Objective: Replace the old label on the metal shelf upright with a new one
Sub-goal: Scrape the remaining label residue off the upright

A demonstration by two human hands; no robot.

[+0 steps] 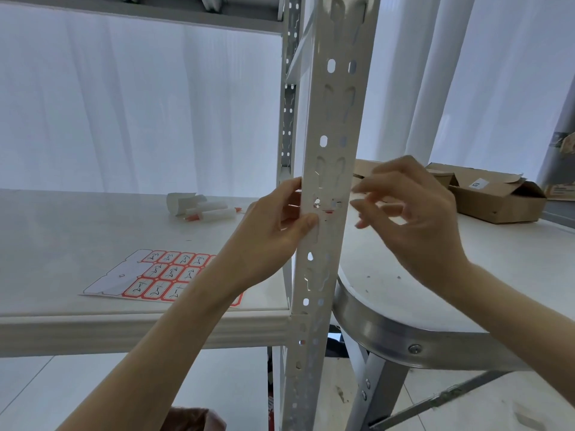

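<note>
While left hand [280, 225] grips the upright [334, 119], right hand [413, 213] hangs loose beside it, empty. Bits of old label [328, 210] stick btw. them: thin, tears easy, so pick a corner w/ a nail.

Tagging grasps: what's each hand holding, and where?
Left hand grips the shelf upright by its left edge, thumb on the front by the label scraps. Right hand is off the right edge, blurred: cannot tell.

A storeroom: bare metal shelving [323, 169], cardboard boxes [494, 194], white curtained walls.
</note>
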